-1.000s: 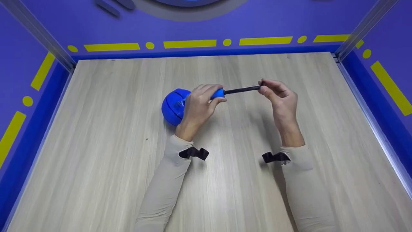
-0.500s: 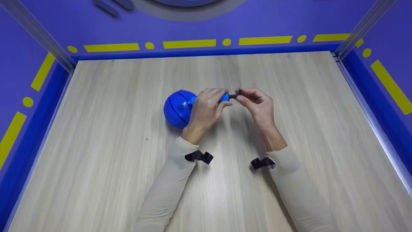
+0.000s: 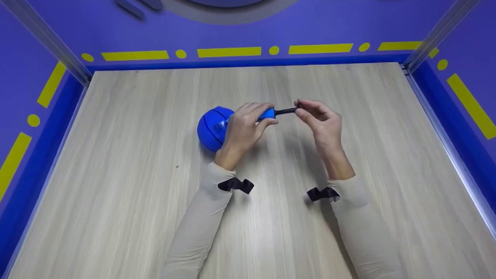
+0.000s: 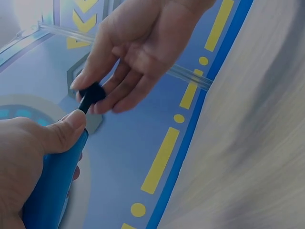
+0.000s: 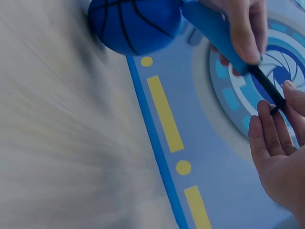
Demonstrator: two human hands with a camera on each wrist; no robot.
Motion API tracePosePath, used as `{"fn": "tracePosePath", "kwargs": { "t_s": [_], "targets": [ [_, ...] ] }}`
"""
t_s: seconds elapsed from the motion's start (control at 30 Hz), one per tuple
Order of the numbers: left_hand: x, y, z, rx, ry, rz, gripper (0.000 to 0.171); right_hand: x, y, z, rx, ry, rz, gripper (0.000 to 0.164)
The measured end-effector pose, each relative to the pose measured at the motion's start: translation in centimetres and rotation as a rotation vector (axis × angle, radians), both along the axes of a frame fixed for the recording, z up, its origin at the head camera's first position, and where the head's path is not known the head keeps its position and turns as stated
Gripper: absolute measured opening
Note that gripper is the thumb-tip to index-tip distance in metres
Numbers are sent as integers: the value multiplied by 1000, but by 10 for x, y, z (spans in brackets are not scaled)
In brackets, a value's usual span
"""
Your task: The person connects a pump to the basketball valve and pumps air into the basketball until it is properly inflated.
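A blue ball with black seam lines [image 3: 212, 130] sits to the left of my left hand [image 3: 244, 126]. That hand grips the blue barrel of a hand pump [image 3: 268, 113], thumb along its near side. In the right wrist view the barrel [image 5: 209, 28] runs up to the ball [image 5: 138, 24], joined close at its side. A black pump rod [image 3: 286, 111] sticks out of the barrel's right end, partly drawn out. My right hand [image 3: 327, 126] pinches the black handle at the rod's end between thumb and fingers; the left wrist view shows that handle [image 4: 95, 91].
A wood-grain tabletop [image 3: 128, 193] lies under both arms. Purple-blue panels with yellow marks [image 3: 228, 52] enclose it at the back and sides, with metal posts at the corners. Black straps with small mounts [image 3: 236, 185] sit on both sleeves.
My right hand moved left, pushing the rod nearly all the way into the barrel, then came back right and drew part of it out. My left hand and the ball shifted only slightly.
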State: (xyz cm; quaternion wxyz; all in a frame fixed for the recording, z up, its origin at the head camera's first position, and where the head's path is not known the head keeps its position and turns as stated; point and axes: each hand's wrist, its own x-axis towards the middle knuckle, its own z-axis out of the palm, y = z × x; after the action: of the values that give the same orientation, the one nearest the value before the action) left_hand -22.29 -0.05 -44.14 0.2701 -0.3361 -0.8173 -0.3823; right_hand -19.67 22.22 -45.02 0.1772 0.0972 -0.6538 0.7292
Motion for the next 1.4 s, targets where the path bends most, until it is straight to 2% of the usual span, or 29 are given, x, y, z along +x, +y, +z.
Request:
{"fn": "tracePosePath", "kwargs": {
  "t_s": [0.17,0.27,0.47,0.77,0.9,1.07,1.13,1.3,1.4],
  "targets": [
    [-2,-7,1,7,-18,24,37,-5,19,3,-153,-1,-49,22],
    [-2,-9,3,13,-26,28,37,-6,23,4,-203,-2,-57,24],
    [0,-4,2,-5,2,37,37,-5,9,-1,-170,-17,-26,21],
    [5,5,1,-35,35,1,38,2,-24,-9,-85,-70,31,23],
    [5,5,1,-29,12,-11,38,4,-25,-7,-44,-70,33,24],
    [2,1,1,-20,-9,-13,38,4,-13,-2,41,-13,17,25],
    [1,-3,1,-11,-12,-3,38,3,-6,0,27,-2,-2,25],
    [-2,-10,3,21,-37,14,36,-3,16,8,-133,5,-69,24],
    [-2,-10,4,27,-38,15,37,-5,22,10,-167,15,-87,24]
  ]
}}
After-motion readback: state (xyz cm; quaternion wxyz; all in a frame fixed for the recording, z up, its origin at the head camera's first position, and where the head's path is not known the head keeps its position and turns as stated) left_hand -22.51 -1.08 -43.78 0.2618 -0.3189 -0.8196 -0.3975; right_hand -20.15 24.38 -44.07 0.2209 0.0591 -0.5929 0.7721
